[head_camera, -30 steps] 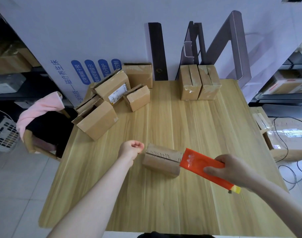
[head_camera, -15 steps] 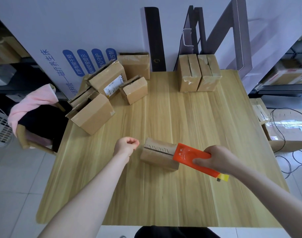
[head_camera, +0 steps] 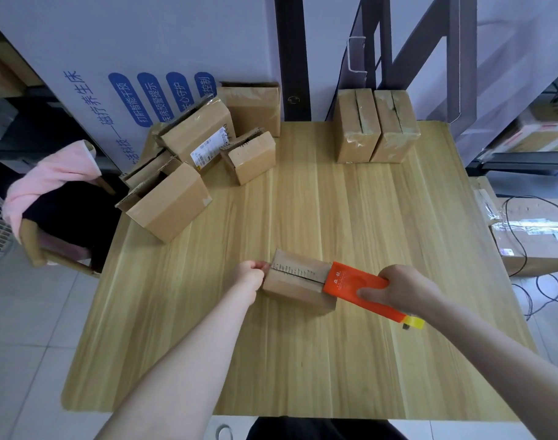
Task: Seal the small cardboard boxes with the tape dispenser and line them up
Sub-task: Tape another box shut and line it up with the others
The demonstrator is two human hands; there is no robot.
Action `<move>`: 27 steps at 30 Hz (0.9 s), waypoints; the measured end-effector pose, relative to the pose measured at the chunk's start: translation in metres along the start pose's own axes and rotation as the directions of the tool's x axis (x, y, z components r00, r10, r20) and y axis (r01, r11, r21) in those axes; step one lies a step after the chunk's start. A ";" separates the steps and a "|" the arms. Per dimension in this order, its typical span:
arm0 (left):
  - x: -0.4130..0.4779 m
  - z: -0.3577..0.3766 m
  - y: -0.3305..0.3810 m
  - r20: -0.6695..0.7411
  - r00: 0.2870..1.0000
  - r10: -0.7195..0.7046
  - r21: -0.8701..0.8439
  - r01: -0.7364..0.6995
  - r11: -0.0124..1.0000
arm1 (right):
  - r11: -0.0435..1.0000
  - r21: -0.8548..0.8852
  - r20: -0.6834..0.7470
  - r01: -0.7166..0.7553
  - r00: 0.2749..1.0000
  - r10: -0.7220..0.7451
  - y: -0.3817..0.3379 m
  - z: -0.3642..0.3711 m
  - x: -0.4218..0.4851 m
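Note:
A small cardboard box (head_camera: 295, 290) lies in the middle of the wooden table (head_camera: 366, 217), its top seam showing. My left hand (head_camera: 250, 275) has curled fingers that pinch the box's upper left edge. My right hand (head_camera: 404, 289) grips the orange tape dispenser (head_camera: 353, 285), whose front end rests on the right end of the box top. A yellow tape roll (head_camera: 414, 322) sticks out behind my right hand. Two sealed boxes (head_camera: 376, 125) stand side by side at the back right.
Several open cardboard boxes (head_camera: 188, 166) are heaped at the back left corner. A chair with a pink cloth (head_camera: 52, 182) stands left of the table. Large boxes and cables (head_camera: 531, 230) lie on the floor to the right. A metal frame (head_camera: 430, 58) leans against the wall behind.
My left hand moved right from beside the box onto its left end. The dispenser's front end stays at the box's right end in my right hand. The camera tilted down slightly.

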State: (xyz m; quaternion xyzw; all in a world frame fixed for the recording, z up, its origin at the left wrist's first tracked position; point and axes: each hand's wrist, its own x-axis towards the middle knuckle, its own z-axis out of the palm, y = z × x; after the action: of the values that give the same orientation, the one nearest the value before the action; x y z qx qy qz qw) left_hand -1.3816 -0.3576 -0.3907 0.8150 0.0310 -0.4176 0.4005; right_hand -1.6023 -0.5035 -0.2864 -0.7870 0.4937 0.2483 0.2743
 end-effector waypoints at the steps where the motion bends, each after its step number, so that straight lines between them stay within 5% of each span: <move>1: 0.000 0.002 0.000 -0.007 1.000 0.006 0.004 -0.006 1.000 | 1.000 0.004 0.001 -0.003 1.000 0.003 -0.001 0.001 0.000; 9: 0.002 0.010 -0.002 0.001 0.990 -0.140 -0.056 0.140 0.989 | 0.999 0.050 0.006 -0.006 1.000 0.006 0.000 0.008 0.001; 13: 0.002 0.015 0.012 -0.163 0.982 0.098 -0.037 -0.105 0.994 | 1.000 0.026 -0.004 0.006 1.000 -0.006 0.002 0.010 0.002; 17: -0.008 0.027 0.016 0.187 0.961 0.206 0.136 -0.233 0.963 | 0.999 0.050 -0.013 0.009 1.000 -0.008 0.005 0.013 0.003; 21: -0.004 0.026 0.017 0.198 0.974 0.108 0.231 -0.153 0.961 | 0.998 0.061 -0.029 0.010 1.000 -0.008 0.007 0.015 0.003; 23: -0.003 0.031 0.015 0.047 0.954 0.296 0.490 -0.280 0.826 | 0.997 0.075 -0.031 0.010 1.000 -0.008 0.007 0.016 0.002; 24: -0.005 0.035 0.012 0.014 0.874 0.486 0.627 -0.386 0.677 | 0.997 0.081 -0.028 0.011 1.000 -0.008 0.008 0.017 0.002; 27: -0.015 0.056 0.006 0.304 0.570 0.763 0.691 -0.684 0.236 | 0.993 0.114 -0.018 0.024 1.000 -0.022 0.012 0.019 0.003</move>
State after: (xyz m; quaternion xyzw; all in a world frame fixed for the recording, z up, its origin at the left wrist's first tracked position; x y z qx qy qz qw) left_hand -1.4257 -0.3958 -0.3946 0.8388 -0.5040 -0.1163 0.1698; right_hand -1.6144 -0.4965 -0.3043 -0.7776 0.5004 0.2100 0.3176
